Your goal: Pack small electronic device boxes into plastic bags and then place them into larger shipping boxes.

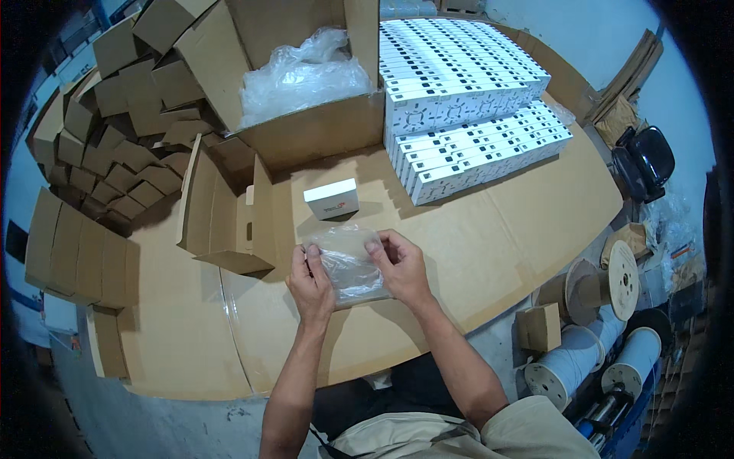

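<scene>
Presently I record, from my remote position at the head view, two bare hands at work over a cardboard-covered table [428, 336], both engaged on one clear plastic bag [350, 264]. The bag is located between the hands, at the near part of the table, directly in front of the person. I find the left hand [312, 287] at its left edge, thumb laid along the upper face, pinching the film against fingers that are largely hidden beneath. I find the right hand [407, 274] at the upper right corner, thumb pressed on the film and index finger bent behind it, likewise pinching; the remaining fingers are curled, and I cannot tell their exact contact. The film is creased and shiny, and I cannot tell whether anything lies inside. Just beyond the bag I note a small white box [331, 200], standing on the table and apart from both hands. To its left stands an open brown carton [264, 218], upper side open. Behind these, a large carton [310, 138] contains a heap of crumpled clear plastic [306, 80]. To the right of that carton I note a stepped stack of white boxes [474, 115], closely packed in rows, and at far left a row of brown cartons [76, 249] below a piled heap of further cartons [126, 99]
</scene>
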`<state>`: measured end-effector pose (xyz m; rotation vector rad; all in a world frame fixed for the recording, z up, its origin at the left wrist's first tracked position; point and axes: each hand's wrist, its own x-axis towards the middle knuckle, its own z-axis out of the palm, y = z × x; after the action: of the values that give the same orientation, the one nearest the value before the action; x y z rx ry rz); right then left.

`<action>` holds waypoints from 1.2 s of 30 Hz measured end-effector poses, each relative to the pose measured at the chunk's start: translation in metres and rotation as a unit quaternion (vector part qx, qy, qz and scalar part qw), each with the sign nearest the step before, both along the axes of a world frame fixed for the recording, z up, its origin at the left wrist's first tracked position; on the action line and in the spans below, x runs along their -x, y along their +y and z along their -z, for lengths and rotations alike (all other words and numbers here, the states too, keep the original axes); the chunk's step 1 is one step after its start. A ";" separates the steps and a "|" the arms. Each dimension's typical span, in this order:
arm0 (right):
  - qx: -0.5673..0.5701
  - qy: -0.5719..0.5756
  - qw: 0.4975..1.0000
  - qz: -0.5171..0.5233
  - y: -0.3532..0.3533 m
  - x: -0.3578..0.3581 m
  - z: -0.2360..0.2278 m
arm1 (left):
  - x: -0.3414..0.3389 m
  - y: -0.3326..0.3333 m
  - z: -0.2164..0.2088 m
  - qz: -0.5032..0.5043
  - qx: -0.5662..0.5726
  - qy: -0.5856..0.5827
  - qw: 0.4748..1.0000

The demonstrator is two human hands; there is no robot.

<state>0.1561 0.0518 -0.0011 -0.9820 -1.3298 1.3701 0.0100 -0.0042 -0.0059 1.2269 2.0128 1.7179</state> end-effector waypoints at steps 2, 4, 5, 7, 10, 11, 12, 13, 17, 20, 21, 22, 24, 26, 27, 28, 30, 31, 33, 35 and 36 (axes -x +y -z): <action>0.001 0.010 1.000 0.002 0.007 -0.002 0.000 | 0.000 -0.002 -0.006 0.040 0.051 -0.042 0.997; 0.003 0.022 1.000 0.005 0.013 -0.003 0.000 | -0.001 -0.003 -0.004 0.041 0.049 -0.039 0.997; 0.023 0.064 0.998 0.015 0.015 -0.001 0.000 | -0.001 -0.003 -0.003 0.037 0.047 -0.036 0.998; 0.044 0.108 0.993 0.027 0.014 0.006 -0.001 | 0.000 0.001 -0.001 0.032 0.022 -0.041 0.998; 0.014 0.116 0.990 0.078 0.005 0.013 -0.012 | 0.000 0.003 0.003 0.022 -0.001 -0.056 0.998; -0.011 0.013 0.997 0.076 0.000 0.012 -0.012 | -0.001 0.003 0.003 0.024 0.003 -0.064 0.998; -0.037 -0.090 0.993 0.074 -0.005 0.011 -0.011 | -0.002 0.002 0.001 0.023 0.001 -0.064 0.998; -0.040 -0.090 0.993 0.073 -0.010 0.010 -0.011 | -0.004 0.000 -0.003 0.020 0.003 -0.059 0.998; -0.114 -0.131 0.981 0.090 -0.014 0.016 -0.011 | 0.004 0.001 -0.005 -0.007 -0.061 -0.139 0.988; -0.118 -0.126 0.982 0.079 -0.017 0.014 -0.015 | 0.005 0.002 0.000 0.003 -0.090 -0.188 0.978; -0.093 -0.134 0.984 0.066 -0.018 0.012 -0.016 | 0.003 0.003 -0.002 0.002 -0.096 -0.189 0.977; -0.099 -0.134 0.984 0.064 -0.017 0.010 -0.016 | 0.000 0.004 -0.006 0.019 -0.096 -0.185 0.978; -0.070 -0.150 0.986 0.031 -0.019 0.009 -0.017 | 0.002 0.002 -0.008 0.033 -0.099 -0.180 0.978; -0.026 -0.064 0.997 0.021 -0.017 0.011 -0.011 | 0.008 0.000 -0.001 0.095 -0.045 -0.264 0.959; 0.023 0.022 0.999 0.014 -0.013 0.012 -0.008 | 0.009 0.000 -0.001 0.095 -0.048 -0.265 0.958; 0.020 0.021 0.999 0.013 -0.009 0.011 -0.007 | 0.010 0.000 -0.002 0.099 -0.034 -0.243 0.964; 0.038 0.023 0.998 -0.039 -0.001 0.005 -0.005 | 0.011 0.000 -0.005 0.104 -0.018 -0.223 0.969; 0.038 0.021 0.998 -0.038 0.002 0.004 -0.005 | 0.012 0.000 -0.006 0.102 -0.038 -0.208 0.972; 0.055 0.120 0.991 -0.030 0.005 0.007 -0.004 | 0.011 0.001 -0.008 0.100 -0.056 -0.193 0.974; 0.069 0.155 0.985 -0.017 0.004 0.007 -0.009 | 0.008 0.001 -0.009 0.088 -0.065 -0.210 0.971; 0.081 0.190 0.978 -0.006 0.002 0.008 -0.011 | 0.007 0.001 -0.008 0.087 -0.064 -0.211 0.972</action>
<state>0.1484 0.0540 0.0095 -0.7674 -0.9500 1.6010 0.0030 -0.0029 0.0023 0.9384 1.5264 1.8538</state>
